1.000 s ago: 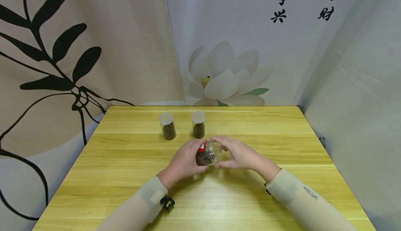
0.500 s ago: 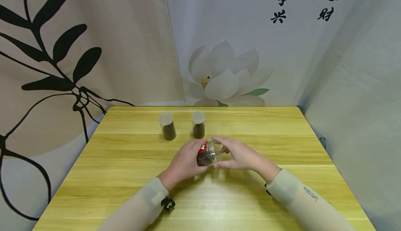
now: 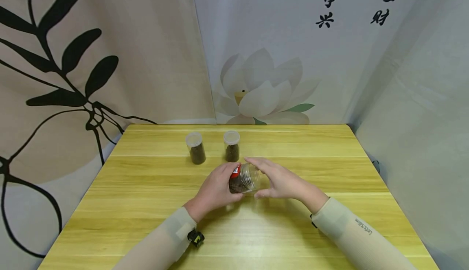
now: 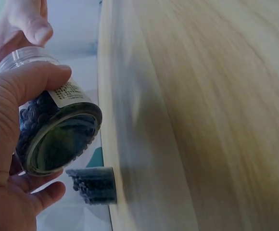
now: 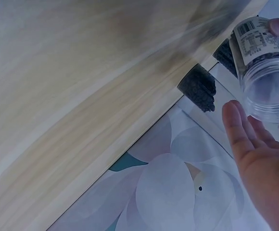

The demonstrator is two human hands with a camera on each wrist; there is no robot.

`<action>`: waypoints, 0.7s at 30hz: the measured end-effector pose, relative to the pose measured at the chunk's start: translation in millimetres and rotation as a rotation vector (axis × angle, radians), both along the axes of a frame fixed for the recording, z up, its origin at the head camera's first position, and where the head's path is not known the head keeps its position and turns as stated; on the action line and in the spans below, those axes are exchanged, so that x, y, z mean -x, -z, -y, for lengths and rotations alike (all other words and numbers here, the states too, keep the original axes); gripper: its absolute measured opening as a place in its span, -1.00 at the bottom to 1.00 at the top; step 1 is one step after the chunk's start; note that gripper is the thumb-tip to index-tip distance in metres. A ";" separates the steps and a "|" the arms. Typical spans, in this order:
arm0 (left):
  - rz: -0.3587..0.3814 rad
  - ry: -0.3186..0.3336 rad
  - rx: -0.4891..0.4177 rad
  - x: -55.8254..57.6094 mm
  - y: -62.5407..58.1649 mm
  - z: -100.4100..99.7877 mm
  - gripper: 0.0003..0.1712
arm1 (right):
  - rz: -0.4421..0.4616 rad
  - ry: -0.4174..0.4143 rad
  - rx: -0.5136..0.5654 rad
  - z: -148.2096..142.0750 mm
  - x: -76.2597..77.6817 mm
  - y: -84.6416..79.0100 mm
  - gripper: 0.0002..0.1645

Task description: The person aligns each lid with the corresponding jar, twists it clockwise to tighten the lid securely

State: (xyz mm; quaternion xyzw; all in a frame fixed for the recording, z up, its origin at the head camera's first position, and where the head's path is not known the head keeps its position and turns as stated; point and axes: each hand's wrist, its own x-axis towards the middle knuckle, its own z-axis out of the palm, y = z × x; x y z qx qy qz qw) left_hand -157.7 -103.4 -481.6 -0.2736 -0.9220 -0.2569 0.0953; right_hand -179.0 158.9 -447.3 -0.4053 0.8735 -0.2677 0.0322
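Note:
A clear jar [image 3: 239,183] of dark granules, with a red label, is tilted onto its side above the table. My left hand [image 3: 216,186] grips it round the body, thumb across the white text label [image 4: 69,94]. The jar's clear ringed end [image 5: 270,89] points toward my right hand [image 3: 283,180]. That hand's fingers and thumb are spread around this end, its straight fingers [image 5: 232,118] apart from the plastic in the right wrist view. The jar's round base [image 4: 62,139] faces the left wrist camera.
Two small lidded clear containers of dark granules, one left [image 3: 197,150] and one right [image 3: 232,148], stand upright behind the hands. The wooden table [image 3: 146,196] ends at a back edge against a printed cloth [image 3: 165,58].
My right hand's fingers and thumb have loosened and spread away from the jar's clear end. The left hand keeps its grip, with the jar shifted only slightly.

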 end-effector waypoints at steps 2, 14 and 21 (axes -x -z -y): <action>-0.002 0.006 -0.004 0.6 0.8 0.4 0.14 | -0.033 -0.013 0.005 0.3 0.0 0.2 0.26; -0.056 0.031 0.011 -2.7 -2.4 -0.8 0.12 | -0.051 -0.040 0.049 1.0 0.9 2.8 0.14; -0.084 0.042 0.011 -2.1 -1.1 -2.7 0.11 | -0.039 -0.040 0.048 0.1 2.5 5.8 0.11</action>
